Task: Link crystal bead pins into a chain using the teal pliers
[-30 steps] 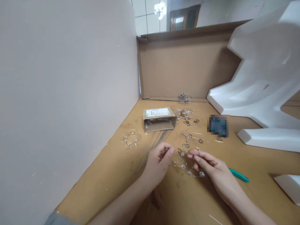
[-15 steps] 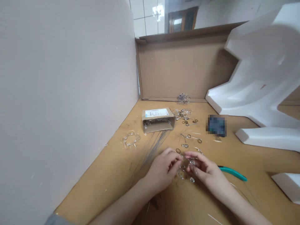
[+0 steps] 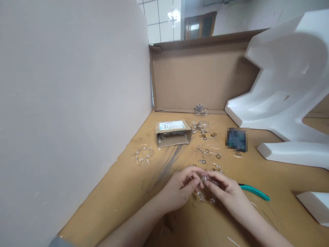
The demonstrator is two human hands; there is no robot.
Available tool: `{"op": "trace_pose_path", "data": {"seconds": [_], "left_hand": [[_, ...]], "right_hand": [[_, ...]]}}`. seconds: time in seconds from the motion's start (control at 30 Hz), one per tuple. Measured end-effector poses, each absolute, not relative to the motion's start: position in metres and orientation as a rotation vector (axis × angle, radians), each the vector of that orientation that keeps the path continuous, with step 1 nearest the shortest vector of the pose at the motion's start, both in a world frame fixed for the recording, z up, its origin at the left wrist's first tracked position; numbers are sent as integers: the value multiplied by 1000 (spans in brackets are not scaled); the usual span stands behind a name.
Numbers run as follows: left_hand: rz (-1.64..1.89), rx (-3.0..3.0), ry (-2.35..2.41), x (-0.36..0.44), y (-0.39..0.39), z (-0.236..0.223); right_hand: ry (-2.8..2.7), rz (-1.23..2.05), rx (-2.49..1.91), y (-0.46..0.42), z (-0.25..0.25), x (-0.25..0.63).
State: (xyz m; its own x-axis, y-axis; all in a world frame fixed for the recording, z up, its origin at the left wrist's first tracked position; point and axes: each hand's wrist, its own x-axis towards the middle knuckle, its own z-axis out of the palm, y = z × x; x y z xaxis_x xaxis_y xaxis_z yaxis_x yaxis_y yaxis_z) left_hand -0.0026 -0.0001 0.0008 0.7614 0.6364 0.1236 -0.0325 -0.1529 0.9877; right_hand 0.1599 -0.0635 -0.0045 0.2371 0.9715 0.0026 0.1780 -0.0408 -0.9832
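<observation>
In the lower middle of the frame, just right of centre, we see a beaded wire loop [image 3: 205, 178] at the fingertips of the two hands, above the tan tabletop [image 3: 115, 206]. The right hand [image 3: 227, 192] grasps it, thumb and forefinger pinching it beside one clear bead. The left hand [image 3: 183, 190] has its fingers curled and its tips against or just beside the same spot; we cannot tell whether they grip the wire. From the pinch the loop runs toward the bottom edge of the frame, its lower beads showing below the fingertips, between the hands. We make out no clear long axis, since the piece curves round and the fingers cover part of it; the visible part spreads from the pinch down to a low bead slightly to the right. Its beads look round, glassy and colourless, shining where light strikes, and the wire between them is so thin that we lose it in places. Left of centre lies a similar beaded ring [image 3: 148, 156], roughly circular, with fine ends sticking outward. Between that ring and the hands, a bundle of grey wires [image 3: 169, 164] slants from upper right to lower left, and a green handle [image 3: 255, 192] lies beyond the right hand.
</observation>
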Motion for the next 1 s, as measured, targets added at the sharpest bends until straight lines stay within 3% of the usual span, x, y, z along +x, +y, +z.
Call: {"op": "trace_pose_path", "data": {"seconds": [0.5, 1.0], "left_hand": [[631, 1278, 538, 3, 2, 1], [585, 1776, 556, 2, -2, -4]], "right_hand": [[-775, 1311, -1239, -65, 4, 163], [-838, 1215, -1396, -66, 5, 170]]}}
